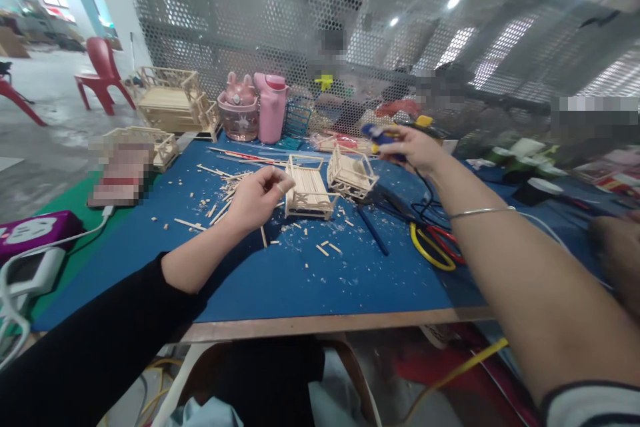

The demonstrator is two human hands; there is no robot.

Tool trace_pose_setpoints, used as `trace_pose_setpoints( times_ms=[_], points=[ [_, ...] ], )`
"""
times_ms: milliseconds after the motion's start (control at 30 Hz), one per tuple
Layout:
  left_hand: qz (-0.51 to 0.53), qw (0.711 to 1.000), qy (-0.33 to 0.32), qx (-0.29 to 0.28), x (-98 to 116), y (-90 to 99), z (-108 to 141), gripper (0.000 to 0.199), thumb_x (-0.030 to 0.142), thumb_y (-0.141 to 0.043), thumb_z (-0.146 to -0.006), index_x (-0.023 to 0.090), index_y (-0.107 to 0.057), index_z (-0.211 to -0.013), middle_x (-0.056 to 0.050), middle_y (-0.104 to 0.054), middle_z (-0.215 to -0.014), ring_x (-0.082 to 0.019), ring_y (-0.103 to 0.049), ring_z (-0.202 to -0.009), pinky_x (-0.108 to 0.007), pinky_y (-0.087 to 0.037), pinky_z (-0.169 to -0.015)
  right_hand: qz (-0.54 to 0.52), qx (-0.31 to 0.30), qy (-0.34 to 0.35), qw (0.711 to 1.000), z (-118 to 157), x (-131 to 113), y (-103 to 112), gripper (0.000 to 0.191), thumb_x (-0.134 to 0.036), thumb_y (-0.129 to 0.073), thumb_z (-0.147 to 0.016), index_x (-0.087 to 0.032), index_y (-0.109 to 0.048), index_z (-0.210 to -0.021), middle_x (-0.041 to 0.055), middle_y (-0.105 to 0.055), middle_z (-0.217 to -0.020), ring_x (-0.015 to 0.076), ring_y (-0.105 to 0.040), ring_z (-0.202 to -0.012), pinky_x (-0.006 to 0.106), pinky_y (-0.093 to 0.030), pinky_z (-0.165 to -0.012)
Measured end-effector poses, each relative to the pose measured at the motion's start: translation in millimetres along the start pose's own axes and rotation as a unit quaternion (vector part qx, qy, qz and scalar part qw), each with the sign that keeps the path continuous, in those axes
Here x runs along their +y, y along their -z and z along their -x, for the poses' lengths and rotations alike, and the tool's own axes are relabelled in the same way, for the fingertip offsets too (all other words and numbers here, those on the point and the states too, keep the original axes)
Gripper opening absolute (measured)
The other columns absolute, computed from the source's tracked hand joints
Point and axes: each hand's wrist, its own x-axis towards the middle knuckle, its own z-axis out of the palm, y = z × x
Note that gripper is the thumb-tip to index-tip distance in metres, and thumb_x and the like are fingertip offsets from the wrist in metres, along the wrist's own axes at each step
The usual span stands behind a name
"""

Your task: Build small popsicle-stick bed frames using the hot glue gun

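My left hand [257,199] is over the blue mat, its fingers curled and pinched together at the left side of a small stick-built wooden bed [311,188]. Whether the fingertips hold a stick or touch the frame I cannot make out. A second small wooden frame [351,173] stands just right of it. Raised behind that, my right hand [414,149] is closed around a blue and yellow glue gun [375,135], slightly blurred, with a black cord hanging below. Loose thin wooden sticks [220,210] and scraps lie around my left hand.
Scissors with yellow and red handles [433,248] and a blue pen-like stick [373,231] lie at right. Larger wooden models [173,103], a pink bottle [271,107] and a pink basket [239,117] stand behind. A phone [123,173] leans at left. Another person's arm [617,253] shows at far right.
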Motion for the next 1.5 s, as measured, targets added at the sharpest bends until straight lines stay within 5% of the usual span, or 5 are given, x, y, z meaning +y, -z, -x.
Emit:
trace_pose_setpoints(
  times_ms=[267, 667, 800, 1033, 1500],
  points=[
    [-0.045, 0.999, 0.020, -0.021, -5.2, 0.2, -0.7, 0.022, 0.037, -0.053, -0.088, 0.017, -0.062, -0.084, 0.000, -0.061, -0.073, -0.011, -0.050, -0.065, -0.024, -0.039, -0.060, -0.190, 0.078, 0.031, 0.978, 62.5, -14.1, -12.5, 0.012, -0.027, -0.053, -0.085, -0.018, -0.061, -0.082, -0.0027, -0.054, -0.072, 0.0031, -0.039, -0.053, 0.021, -0.039, -0.057],
    [-0.038, 0.990, -0.072, -0.112, 23.2, -0.6, -15.5, 0.057, 0.021, -0.061, -0.078, 0.020, -0.043, -0.132, -0.010, -0.064, -0.117, -0.022, -0.059, -0.111, -0.035, -0.046, -0.094, -0.048, 0.009, 0.029, 0.998, 178.7, 26.3, -36.1, 0.020, -0.039, -0.062, -0.083, -0.022, -0.071, -0.089, -0.0003, -0.060, -0.062, 0.0156, -0.050, -0.058, 0.032, -0.040, -0.060],
    [-0.100, 0.968, -0.051, -0.225, 42.7, -5.9, -33.3, 0.076, 0.011, -0.062, -0.070, 0.020, -0.038, -0.141, -0.011, -0.065, -0.117, -0.025, -0.062, -0.106, -0.038, -0.048, -0.091, -0.084, 0.028, 0.036, 0.995, 182.9, 43.9, -39.5, 0.019, -0.039, -0.060, -0.085, -0.024, -0.070, -0.091, -0.0002, -0.059, -0.063, 0.0169, -0.050, -0.058, 0.034, -0.042, -0.062],
    [-0.205, 0.949, -0.102, -0.216, 17.4, 5.1, -15.1, 0.082, 0.019, -0.068, -0.068, 0.021, -0.035, -0.143, -0.011, -0.058, -0.131, -0.030, -0.054, -0.121, -0.044, -0.040, -0.104, 0.170, -0.038, 0.067, 0.982, 176.4, 44.6, -32.9, 0.040, -0.054, -0.056, -0.083, -0.027, -0.062, -0.055, 0.0024, -0.061, -0.059, 0.0213, -0.058, -0.060, 0.038, -0.050, -0.065],
    [-0.079, 0.985, -0.078, -0.132, -4.9, -6.1, -3.0, 0.083, 0.011, -0.074, -0.061, 0.022, -0.043, -0.137, -0.011, -0.054, -0.136, -0.032, -0.048, -0.130, -0.045, -0.034, -0.113, 0.338, -0.037, 0.200, 0.919, 171.4, 34.1, -61.2, 0.042, -0.040, -0.050, -0.089, -0.035, -0.054, -0.131, 0.0017, -0.064, -0.126, 0.0301, -0.062, -0.113, 0.048, -0.052, -0.093]
  ],
)
